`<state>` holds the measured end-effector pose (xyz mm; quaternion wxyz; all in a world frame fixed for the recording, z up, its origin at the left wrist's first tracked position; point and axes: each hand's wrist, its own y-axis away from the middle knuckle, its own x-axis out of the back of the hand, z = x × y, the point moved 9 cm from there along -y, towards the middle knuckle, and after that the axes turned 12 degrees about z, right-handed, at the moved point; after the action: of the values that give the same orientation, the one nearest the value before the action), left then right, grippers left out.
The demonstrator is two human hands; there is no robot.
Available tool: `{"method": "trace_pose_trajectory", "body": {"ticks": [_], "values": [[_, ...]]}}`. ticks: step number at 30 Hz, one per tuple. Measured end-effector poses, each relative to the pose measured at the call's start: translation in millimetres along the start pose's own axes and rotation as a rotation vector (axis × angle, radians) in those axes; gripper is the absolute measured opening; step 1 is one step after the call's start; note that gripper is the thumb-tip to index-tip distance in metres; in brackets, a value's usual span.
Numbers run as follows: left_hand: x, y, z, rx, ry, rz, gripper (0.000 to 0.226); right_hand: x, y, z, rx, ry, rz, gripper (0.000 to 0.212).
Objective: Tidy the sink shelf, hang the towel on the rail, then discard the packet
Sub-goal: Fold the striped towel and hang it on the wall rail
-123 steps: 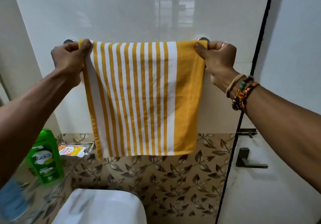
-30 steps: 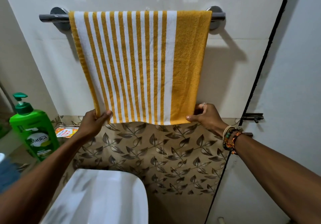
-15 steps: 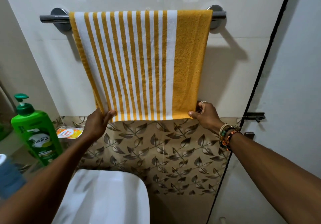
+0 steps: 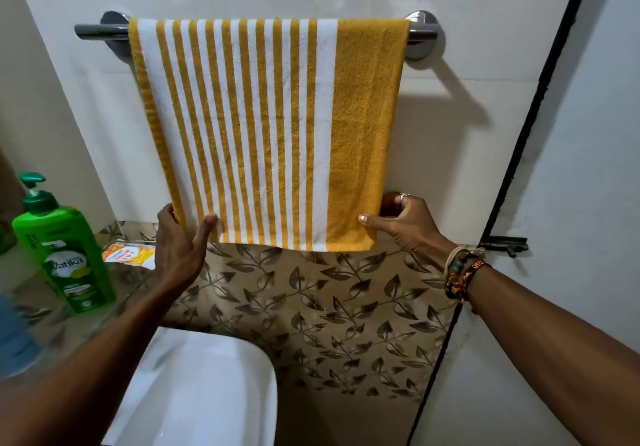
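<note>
A yellow and white striped towel [image 4: 270, 127] hangs flat over the chrome rail [image 4: 93, 31] on the white wall. My left hand [image 4: 180, 248] pinches the towel's lower left corner, thumb in front and fingers behind. At the lower right corner my right hand [image 4: 405, 225] grips the hem the same way. An orange and white packet [image 4: 128, 255] lies on the glass shelf [image 4: 31, 293] at the left, just left of my left wrist.
A green pump bottle [image 4: 64, 248] stands on the glass shelf, with a blurred blue object [image 4: 14, 338] in front of it. A white cistern lid [image 4: 204, 386] sits below. A door with a black frame [image 4: 533, 109] and a latch [image 4: 505, 242] is at the right.
Four seconds ago both hands held the towel's top corners at the rail. They have since moved down to the bottom corners, and in the last second they hold there, shifting only slightly.
</note>
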<state>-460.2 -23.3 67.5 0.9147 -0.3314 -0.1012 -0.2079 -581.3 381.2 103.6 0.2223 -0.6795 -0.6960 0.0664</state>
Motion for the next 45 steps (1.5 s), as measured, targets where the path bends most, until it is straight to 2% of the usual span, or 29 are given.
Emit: {"method": "trace_pose_trajectory", "body": {"ticks": [3,9,14,17,20,23,26,28,31,35,38,41,45], "values": [[5,8,16,-0.009,-0.068,0.114,0.09,-1,-9,-10,0.069,-0.025,-0.073,0.052],[12,37,36,0.058,-0.334,0.268,0.096,-10,-18,-18,0.174,-0.115,-0.288,0.029],[11,76,71,0.098,-0.357,0.362,0.092,-14,-22,-8,0.246,-0.105,-0.371,0.03],[0,106,90,0.095,-0.389,0.347,0.087,-10,-20,-3,0.273,-0.093,-0.34,0.022],[-9,130,118,0.025,-0.369,0.303,0.078,-6,-17,-4,0.285,-0.093,-0.319,0.022],[-17,149,148,-0.026,-0.319,0.252,0.065,-5,-12,-8,0.283,-0.078,-0.359,0.031],[-26,162,183,-0.084,-0.22,0.18,0.046,-2,-5,-17,0.288,-0.081,-0.404,0.02],[-35,167,204,-0.102,-0.157,0.124,0.04,-1,0,-26,0.305,-0.089,-0.425,0.025],[-50,173,237,-0.146,-0.089,0.082,0.045,4,9,-40,0.383,-0.065,-0.447,0.031],[-58,182,264,-0.173,-0.156,0.165,0.06,6,17,-46,0.443,-0.049,-0.449,0.029],[-60,184,269,-0.154,-0.187,0.186,0.053,9,16,-44,0.394,-0.094,-0.425,0.035],[-60,186,270,-0.175,-0.243,0.179,0.033,12,15,-41,0.329,-0.153,-0.415,0.027],[-58,188,265,-0.173,-0.279,0.164,0.03,10,12,-32,0.226,-0.208,-0.419,0.022]]}}
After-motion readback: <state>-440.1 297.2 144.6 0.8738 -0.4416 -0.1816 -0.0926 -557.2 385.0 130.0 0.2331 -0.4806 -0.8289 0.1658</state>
